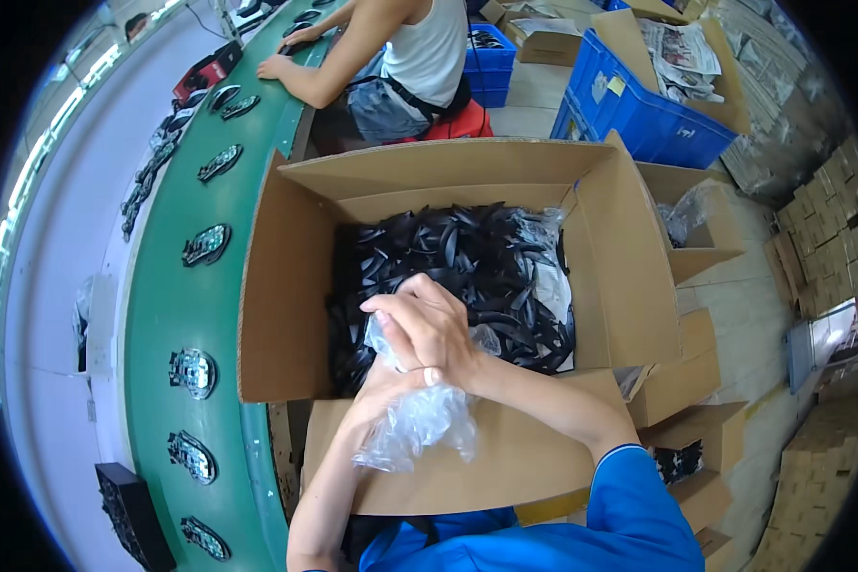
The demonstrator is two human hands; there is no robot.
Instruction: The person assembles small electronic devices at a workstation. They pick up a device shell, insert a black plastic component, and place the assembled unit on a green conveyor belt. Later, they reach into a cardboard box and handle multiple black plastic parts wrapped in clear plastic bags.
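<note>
Both my hands are together over the near side of an open cardboard box [629, 257]. Inside it lies a heap of curved black plastic parts [448, 243]. A crumpled clear plastic bag [419, 429] is bunched between my hands and hangs below them. My right hand [427, 329] is on top, its fingers curled over the upper part of the bag. Beneath it, my left hand [386, 389] is closed around the bag, thumb against my right wrist; most of its fingers are hidden.
Along the left runs a green conveyor belt [162, 315] carrying a spaced row of electronic assemblies [194, 372]. A black tray [129, 515] stands at its lower left. A co-worker [429, 57] sits at the far end. Blue crates [629, 110] and cardboard boxes [686, 367] stand right.
</note>
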